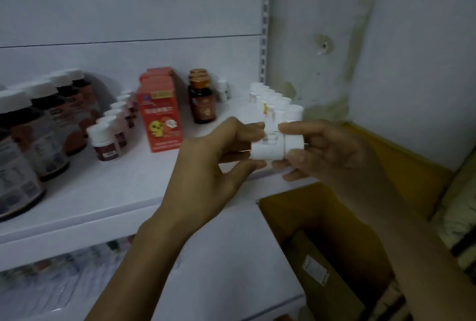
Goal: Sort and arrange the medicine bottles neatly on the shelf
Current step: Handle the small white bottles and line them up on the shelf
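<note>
A small white medicine bottle (273,146) lies sideways in the air in front of the white shelf (108,191), cap pointing right. My left hand (213,161) pinches its body end and my right hand (324,153) grips its cap end. Just behind stands a row of several matching white bottles (275,100) at the shelf's right end. Further left stand amber bottles with gold caps (202,100), red cartons (159,114), a row of small dark-red bottles with white caps (113,130) and large dark bottles with white caps (38,124).
An open yellow cardboard box (322,230) sits below and right of the shelf, against a stained white wall (386,50). A lower shelf (51,277) holds blurred packaged goods. A lone small white bottle (223,90) stands at the back.
</note>
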A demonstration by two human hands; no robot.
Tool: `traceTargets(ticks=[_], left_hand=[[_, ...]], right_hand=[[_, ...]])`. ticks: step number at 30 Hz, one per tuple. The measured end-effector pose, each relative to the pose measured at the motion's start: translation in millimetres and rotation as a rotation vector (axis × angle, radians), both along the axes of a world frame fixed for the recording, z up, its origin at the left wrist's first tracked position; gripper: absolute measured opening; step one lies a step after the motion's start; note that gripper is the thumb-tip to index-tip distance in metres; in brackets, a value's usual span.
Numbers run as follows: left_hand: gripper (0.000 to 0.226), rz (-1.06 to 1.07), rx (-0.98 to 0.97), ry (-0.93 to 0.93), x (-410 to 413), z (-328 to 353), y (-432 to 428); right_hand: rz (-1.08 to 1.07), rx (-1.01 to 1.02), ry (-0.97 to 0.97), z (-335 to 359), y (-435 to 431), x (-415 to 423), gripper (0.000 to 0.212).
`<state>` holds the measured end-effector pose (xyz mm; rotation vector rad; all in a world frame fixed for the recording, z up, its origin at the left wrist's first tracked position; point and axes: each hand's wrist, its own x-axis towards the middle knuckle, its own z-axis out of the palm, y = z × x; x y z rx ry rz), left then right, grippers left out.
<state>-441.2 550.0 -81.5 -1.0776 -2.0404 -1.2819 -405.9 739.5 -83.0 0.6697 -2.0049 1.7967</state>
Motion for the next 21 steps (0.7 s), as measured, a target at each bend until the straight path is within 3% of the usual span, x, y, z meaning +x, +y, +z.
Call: traceTargets(ticks=[5,7,11,14,17,21], left_hand=[[0.028,-0.179,-0.204,0.157,23,-29,99],[0.029,-0.263,-0.35,0.244,42,-55,150],[0.032,-0.456,-0.521,0.338,107,-132,255],[0.052,-0.626,-0.627,0.269,177,-195,322],[0.05,-0.678,-0.865,0.081,228,-257,358],[0.06,-0.713,-0.94,0.006,258,-347,359]], right_hand=[[-0.299,0.109,-0.136,-27,90,86,0.036],[-0.435,0.208,-0.251,-49,132,132,0.033],[-0.639,0.316,-0.541,-114,203,243,0.047],[-0.822,0.272,-0.717,-171,241,325,0.045],[-0.945,0.284,-0.872,-229,267,379,0.035],[-1.033,0.464,-1.152,-326,298,418,0.038]])
